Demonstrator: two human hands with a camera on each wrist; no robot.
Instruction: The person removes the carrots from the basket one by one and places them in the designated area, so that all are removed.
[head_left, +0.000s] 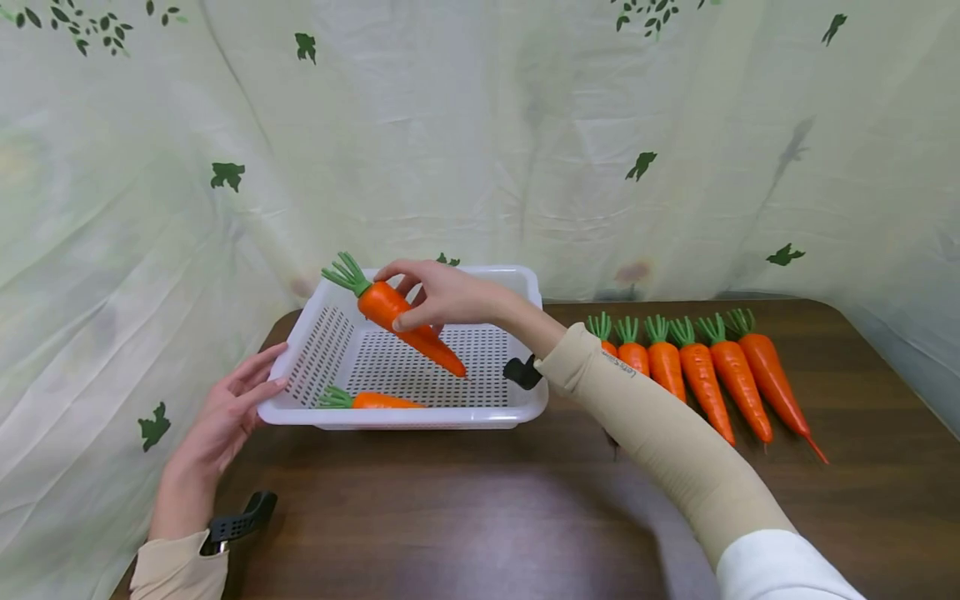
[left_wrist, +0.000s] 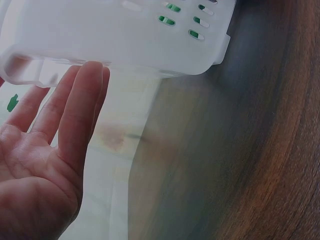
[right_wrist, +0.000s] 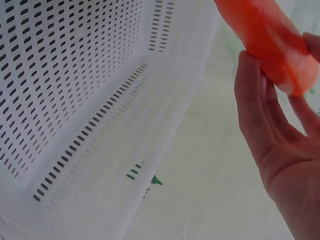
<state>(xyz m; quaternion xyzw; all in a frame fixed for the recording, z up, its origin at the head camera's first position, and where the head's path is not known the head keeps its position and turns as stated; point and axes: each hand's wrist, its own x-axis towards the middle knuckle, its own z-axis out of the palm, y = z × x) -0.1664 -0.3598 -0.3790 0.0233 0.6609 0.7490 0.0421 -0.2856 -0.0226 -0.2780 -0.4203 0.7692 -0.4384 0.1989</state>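
My right hand (head_left: 450, 292) holds an orange carrot (head_left: 390, 310) by its thick upper part, between thumb and fingers. Its green top points up and left, and its tip slants down over the white perforated basket (head_left: 405, 414). The right wrist view shows that hand (right_wrist: 285, 155) around the carrot (right_wrist: 272, 42), beside the basket wall. A second carrot (head_left: 382, 401) lies inside the basket along the near wall. With fingers extended, my left hand (head_left: 225, 412) touches the basket's left rim; in the left wrist view the fingertips (left_wrist: 92, 70) meet the rim's edge.
Several carrots (head_left: 703, 379) lie side by side on the brown wooden table (head_left: 465, 508) at the right, green tops toward the back. My right sleeve (head_left: 660, 425) hides part of this row. A pale curtain (head_left: 480, 142) with leaf prints hangs behind the table.
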